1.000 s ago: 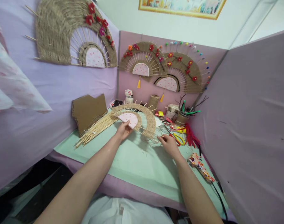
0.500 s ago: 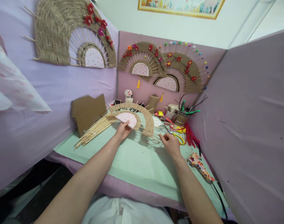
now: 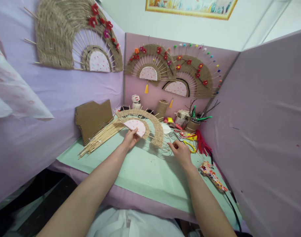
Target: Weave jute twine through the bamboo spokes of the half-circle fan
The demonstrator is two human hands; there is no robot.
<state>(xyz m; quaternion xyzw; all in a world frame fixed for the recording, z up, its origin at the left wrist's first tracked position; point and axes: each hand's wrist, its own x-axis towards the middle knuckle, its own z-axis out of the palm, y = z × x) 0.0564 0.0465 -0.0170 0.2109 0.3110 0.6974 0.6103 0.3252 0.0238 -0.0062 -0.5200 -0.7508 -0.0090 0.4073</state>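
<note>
My left hand [image 3: 131,139] grips the lower edge of a woven fan [image 3: 158,129], its thumb on the pink dotted half-round centre. The fan is tilted above the table, with bands of brown twine woven round thin sticks whose tips poke out along the arc. Just right of the fan's lower end, my right hand [image 3: 179,149] is closed in a pinch. It seems to have a thin strand of twine between finger and thumb. Loose loops of twine [image 3: 165,151] hang beneath, between the fan and this hand.
Thin sticks [image 3: 101,136] and cardboard [image 3: 93,118] lie at left. A twine spool [image 3: 162,110] and a tool pot [image 3: 192,125] stand behind. Yellow-handled scissors [image 3: 190,147], red fuzzy stems [image 3: 202,143] and a corded glue gun [image 3: 212,176] lie at right. Finished fans [image 3: 200,69] hang on the partition.
Almost nothing differs. The right hand has shifted very slightly left, and the fan's lower right end sits a touch lower. The left hand keeps its hold.
</note>
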